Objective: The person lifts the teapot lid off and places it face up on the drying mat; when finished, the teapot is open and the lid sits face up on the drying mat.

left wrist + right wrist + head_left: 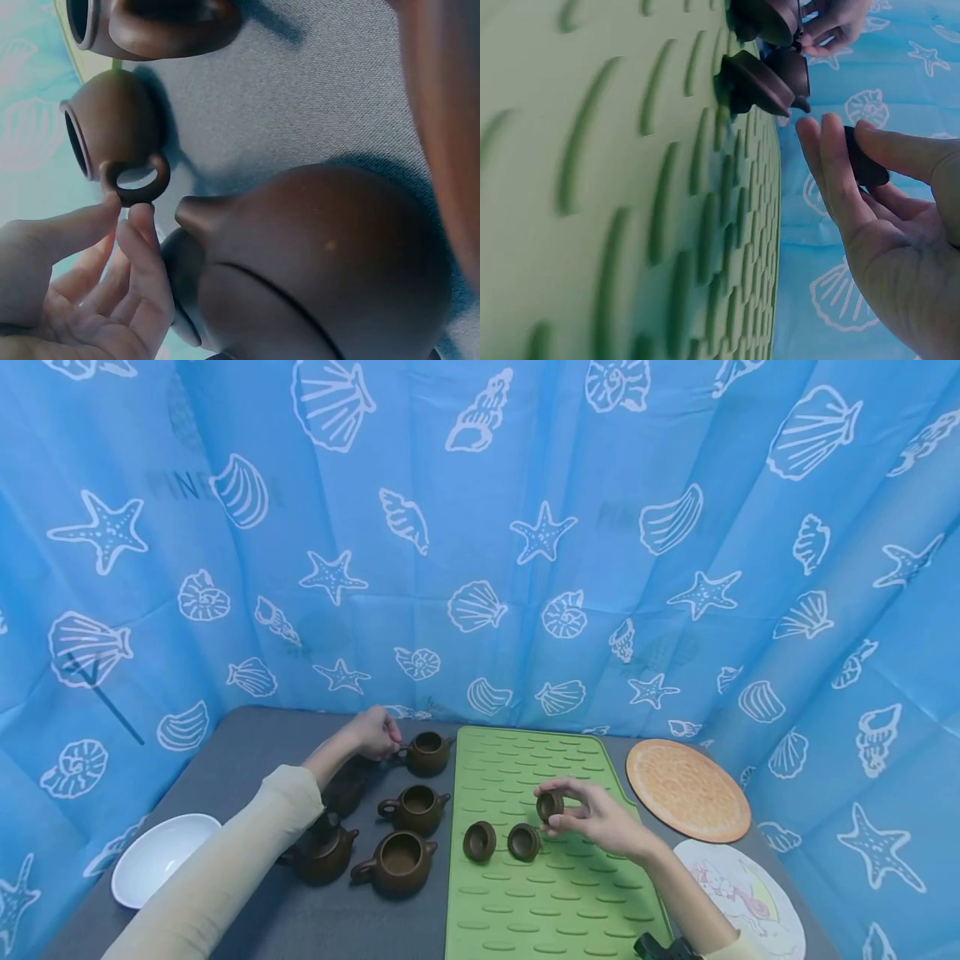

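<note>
My left hand [373,735] is at the far end of the table, where thumb and forefinger pinch the loop handle [141,193] of a small brown open-topped teapot [429,754]. Over the green mat, my right hand [600,817] holds a round brown teapot lid [550,807] between thumb and fingers. Two more lids, one [479,842] beside the other [523,842], lie with their hollow sides up on the mat. Nearer me stand two other lidless teapots, one [417,811] behind the other [397,863]. A teapot with its lid on [322,852] stands left of them; another dark teapot [345,791] is partly hidden by my left arm.
The green ridged mat [510,910] covers the table's right-centre. A white bowl [161,852] sits at the left edge. On the right lie an orange round mat [688,789] and a white round one with a drawing [750,893]. A blue shell-patterned curtain [480,552] hangs behind.
</note>
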Tool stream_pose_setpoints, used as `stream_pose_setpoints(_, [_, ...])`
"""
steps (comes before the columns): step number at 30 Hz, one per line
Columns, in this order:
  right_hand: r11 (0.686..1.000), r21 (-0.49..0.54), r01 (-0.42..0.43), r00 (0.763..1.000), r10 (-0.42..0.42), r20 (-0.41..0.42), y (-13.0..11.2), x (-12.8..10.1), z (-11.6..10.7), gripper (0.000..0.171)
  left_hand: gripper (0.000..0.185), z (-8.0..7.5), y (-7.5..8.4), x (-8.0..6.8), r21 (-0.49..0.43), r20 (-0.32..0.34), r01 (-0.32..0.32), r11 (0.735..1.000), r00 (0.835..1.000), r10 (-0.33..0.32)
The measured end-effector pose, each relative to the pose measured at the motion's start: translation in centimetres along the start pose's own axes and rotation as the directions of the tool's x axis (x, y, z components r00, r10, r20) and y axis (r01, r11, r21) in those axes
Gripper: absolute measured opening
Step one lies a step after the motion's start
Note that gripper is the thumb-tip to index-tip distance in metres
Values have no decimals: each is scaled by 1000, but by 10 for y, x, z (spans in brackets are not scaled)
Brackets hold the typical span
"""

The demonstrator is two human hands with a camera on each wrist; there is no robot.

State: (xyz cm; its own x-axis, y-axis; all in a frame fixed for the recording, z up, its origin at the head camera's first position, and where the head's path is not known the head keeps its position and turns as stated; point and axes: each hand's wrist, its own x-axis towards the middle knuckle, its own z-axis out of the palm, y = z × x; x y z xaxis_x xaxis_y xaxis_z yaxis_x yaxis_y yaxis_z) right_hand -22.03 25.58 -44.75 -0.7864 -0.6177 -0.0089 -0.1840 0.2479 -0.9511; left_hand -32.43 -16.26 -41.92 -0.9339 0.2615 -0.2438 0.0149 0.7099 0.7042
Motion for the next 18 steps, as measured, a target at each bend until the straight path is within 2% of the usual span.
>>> stream_pose_setpoints(4, [1000,10,-11,999,11,35,7,-16,0,53,3,-1,0,-1,4,-15,17,1000,1000,-17])
stream_pose_setpoints(11, [992,-103,-67,998,68,9,21,-30,3,53,10,-8,2,-9,-26,-9,1,1000,1000,-1])
stream_pose_setpoints(18, [990,-58,-131,991,132,1,24,-34,3,56,15,-17,6,-20,-36,35,-27,999,999,28])
